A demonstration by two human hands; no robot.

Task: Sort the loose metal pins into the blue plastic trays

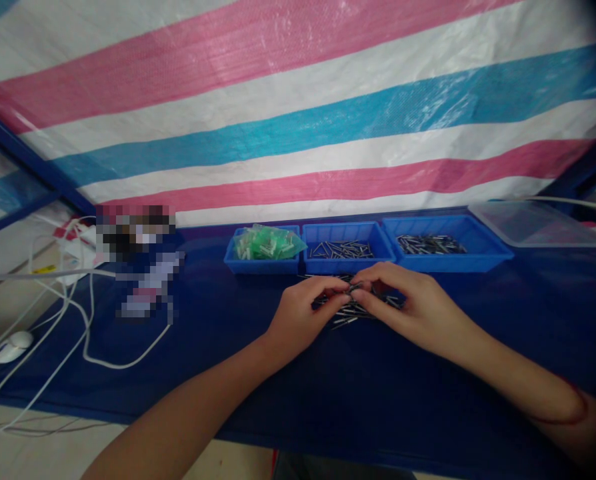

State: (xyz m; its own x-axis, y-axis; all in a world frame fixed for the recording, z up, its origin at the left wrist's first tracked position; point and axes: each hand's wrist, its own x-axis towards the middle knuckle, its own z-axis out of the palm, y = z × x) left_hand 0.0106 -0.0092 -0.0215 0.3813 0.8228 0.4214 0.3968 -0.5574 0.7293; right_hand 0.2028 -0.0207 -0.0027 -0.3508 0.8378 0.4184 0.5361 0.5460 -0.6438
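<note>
Over a loose pile of thin metal pins (351, 313) on the blue table, my two hands meet almost tip to tip. The thumb and forefinger of my left hand (308, 307) are pinched together, holding thin metal pins. My right hand (413, 300) pinches at the same spot, also on metal pins; how many lie between the fingertips is hidden. Behind the hands, a blue bin (351, 265) holds more loose pins. The blue bin to the right (478, 259) has a heap of similar pins in it.
In the left blue bin (263, 268) lies a green plastic bag (268, 241) with small pieces inside. A clear plastic lid (528, 227) rests at the far right. White cables (91, 333) loop across the table's left side. A striped sheet (298, 143) hangs behind.
</note>
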